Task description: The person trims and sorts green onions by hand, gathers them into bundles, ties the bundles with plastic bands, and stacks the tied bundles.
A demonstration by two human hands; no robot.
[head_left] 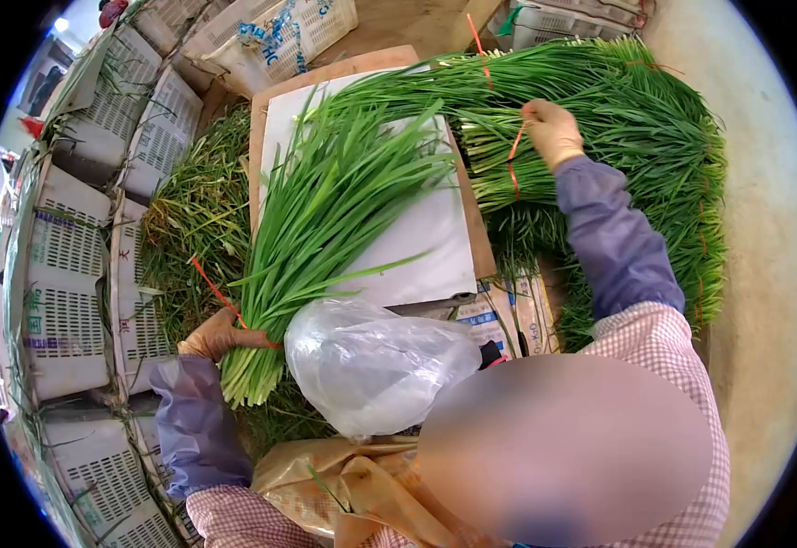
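My left hand (pixel 211 335), in a thin glove, is closed round the pale stem end of a bunch of garlic chives (pixel 325 210). An orange tie (pixel 216 290) sticks up from that bunch beside my fingers. Its green leaves fan out over a white-covered board (pixel 417 256). My right hand (pixel 554 132), also gloved, reaches over a tied bundle of chives (pixel 494 151) at the right of the board. Its fingertips are pinched at the upper end of the orange tie (pixel 513 164) that rings this bundle.
Many stacked chives (pixel 654 137) curve along the right side. Loose trimmed leaves (pixel 198 219) are heaped left of the board. White plastic crates (pixel 70 274) line the left, with another crate (pixel 280 41) behind. A clear plastic bag (pixel 371 365) bulges near my body, above a tan apron (pixel 325 466).
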